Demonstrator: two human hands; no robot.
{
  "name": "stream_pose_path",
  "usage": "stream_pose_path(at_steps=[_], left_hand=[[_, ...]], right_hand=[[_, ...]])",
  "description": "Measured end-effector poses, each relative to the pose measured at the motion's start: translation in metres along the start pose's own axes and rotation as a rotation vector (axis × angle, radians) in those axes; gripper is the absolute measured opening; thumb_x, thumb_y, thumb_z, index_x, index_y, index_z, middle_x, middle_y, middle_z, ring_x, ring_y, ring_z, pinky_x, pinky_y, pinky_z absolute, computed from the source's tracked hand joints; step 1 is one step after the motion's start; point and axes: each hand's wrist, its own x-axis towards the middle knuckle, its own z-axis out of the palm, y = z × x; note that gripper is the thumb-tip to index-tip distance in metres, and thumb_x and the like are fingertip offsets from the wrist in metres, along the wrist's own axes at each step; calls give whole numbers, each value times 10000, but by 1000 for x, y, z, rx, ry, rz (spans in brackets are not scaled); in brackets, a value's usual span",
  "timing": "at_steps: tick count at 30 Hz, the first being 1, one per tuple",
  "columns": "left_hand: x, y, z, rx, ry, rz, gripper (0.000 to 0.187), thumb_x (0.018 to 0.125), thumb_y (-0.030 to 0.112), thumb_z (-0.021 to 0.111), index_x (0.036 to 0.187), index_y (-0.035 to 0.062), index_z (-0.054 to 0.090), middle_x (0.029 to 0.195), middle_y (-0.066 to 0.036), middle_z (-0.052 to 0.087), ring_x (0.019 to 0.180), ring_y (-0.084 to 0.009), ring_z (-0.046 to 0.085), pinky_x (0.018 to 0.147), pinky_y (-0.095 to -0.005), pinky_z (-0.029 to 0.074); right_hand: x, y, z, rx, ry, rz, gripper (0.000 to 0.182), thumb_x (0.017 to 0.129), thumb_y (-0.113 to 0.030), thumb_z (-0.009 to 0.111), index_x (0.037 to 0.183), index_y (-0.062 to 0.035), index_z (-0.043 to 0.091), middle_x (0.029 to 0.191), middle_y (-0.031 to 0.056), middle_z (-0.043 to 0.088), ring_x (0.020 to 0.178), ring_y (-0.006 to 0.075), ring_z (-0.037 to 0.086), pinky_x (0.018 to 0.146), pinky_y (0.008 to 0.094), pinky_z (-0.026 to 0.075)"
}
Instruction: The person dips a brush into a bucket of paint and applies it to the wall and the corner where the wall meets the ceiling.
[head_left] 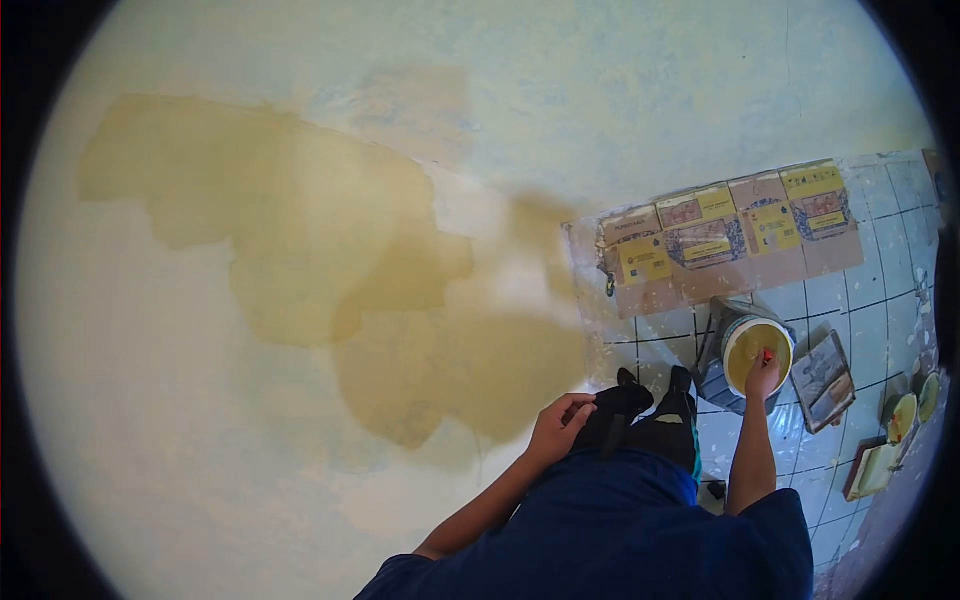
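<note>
My right hand point(763, 379) reaches into a white bucket point(728, 362) of yellowish paint point(748, 342). It grips what looks like a paintbrush point(768, 355); only a bit of red handle shows, and its lower end is hidden. My left hand point(560, 428) hangs in front of the wall near my thigh, its fingers loosely curled in with nothing visible in them. The pale wall point(200, 420) carries a broad patch of fresh yellow-ochre paint point(330, 230) with stepped edges. Shadows fall across its lower right part.
The bucket stands on a grey base point(715, 385) on tiled floor point(870, 290). Flattened printed cardboard point(690, 290) lies along the wall's foot. Right of the bucket are a flat stained board point(823, 378), small round containers point(902, 418) and a rectangular tray point(872, 470). My feet point(680, 380) are beside the bucket.
</note>
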Motion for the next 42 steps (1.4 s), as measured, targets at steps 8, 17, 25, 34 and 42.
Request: stream_pose_path(at_steps=[8, 17, 25, 34, 42], left_hand=[[-1, -2, 5, -33, -21, -34, 252, 990, 177, 558, 1184, 28, 622, 995, -52, 701, 788, -103, 604, 761, -255, 505], [4, 0, 11, -19, -74, -32, 261, 988, 184, 567, 1182, 19, 625, 996, -55, 703, 802, -101, 605, 759, -253, 506], [12, -1, 18, 6, -110, -7, 242, 990, 142, 536, 1170, 6, 622, 1002, -72, 693, 809, -105, 604, 758, -261, 500], [19, 1, 14, 3, -111, 1, 245, 991, 134, 527, 1164, -14, 617, 1008, -95, 689, 819, -120, 604, 768, -272, 502], [13, -10, 9, 2, -73, -2, 223, 992, 136, 531, 1136, -2, 630, 1009, -89, 669, 921, -138, 620, 769, -287, 520]], right_hand=[[-5, 14, -28, 295, 43, 165, 330, 977, -288, 582, 1085, 17, 647, 948, 150, 690, 823, 268, 682, 711, 372, 520], [7, 3, -85, 931, 229, 436, 380, 1020, -415, 487, 1064, -52, 591, 898, 69, 672, 758, 143, 663, 627, 260, 514], [6, -23, -103, 372, 326, -10, 298, 1023, -278, 510, 1042, -3, 626, 866, 132, 653, 776, 234, 624, 699, 357, 486], [-19, -52, -115, 635, 222, -11, 238, 1015, -238, 546, 1029, -13, 624, 927, 102, 634, 846, 155, 610, 731, 298, 491], [-19, -47, -83, 250, 67, -95, 152, 962, -162, 601, 1039, -38, 644, 942, 156, 671, 873, 310, 656, 786, 384, 504]])
